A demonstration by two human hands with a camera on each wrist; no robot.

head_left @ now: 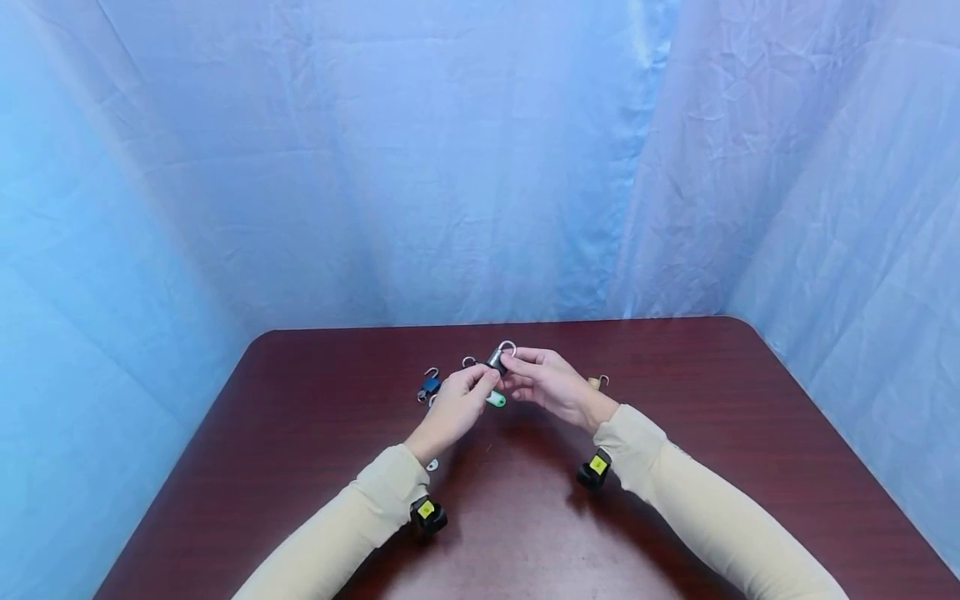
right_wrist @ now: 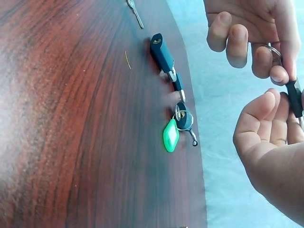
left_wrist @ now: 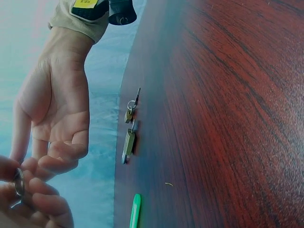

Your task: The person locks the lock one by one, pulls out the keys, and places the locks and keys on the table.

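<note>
One dark padlock (head_left: 498, 357) is being held above the middle of the table (head_left: 750, 467), its silver shackle pointing up and away; both hands are meeting on it. The left hand (head_left: 459, 406) is pinching it from below with curled fingertips, and the right hand (head_left: 546, 382) is gripping its upper end between thumb and fingers, so both grips are clamped on the same lock. In the right wrist view the lock's dark body (right_wrist: 293, 97) is showing only as a narrow strip between the fingers, with a metal ring at its top; whether a key is in it cannot be told. Lying on the table: one blue padlock (head_left: 430, 383) left of the hands, its shackle standing open; one green tag (head_left: 496, 399) just under the hands, beside a small dark lock or key head that is showing clearly only in the right wrist view (right_wrist: 183, 118); one brass padlock (head_left: 597, 382) right of the right hand, half hidden behind it, and seen edge-on in the left wrist view (left_wrist: 128, 145) with a keyring just beyond. One loose key (head_left: 432, 465) is peeking out beside the left sleeve, mostly covered. A second shackle (head_left: 469, 362) is sticking up behind the left fingers, its body hidden. Two wrist cameras are sitting under the cuffs.
</note>
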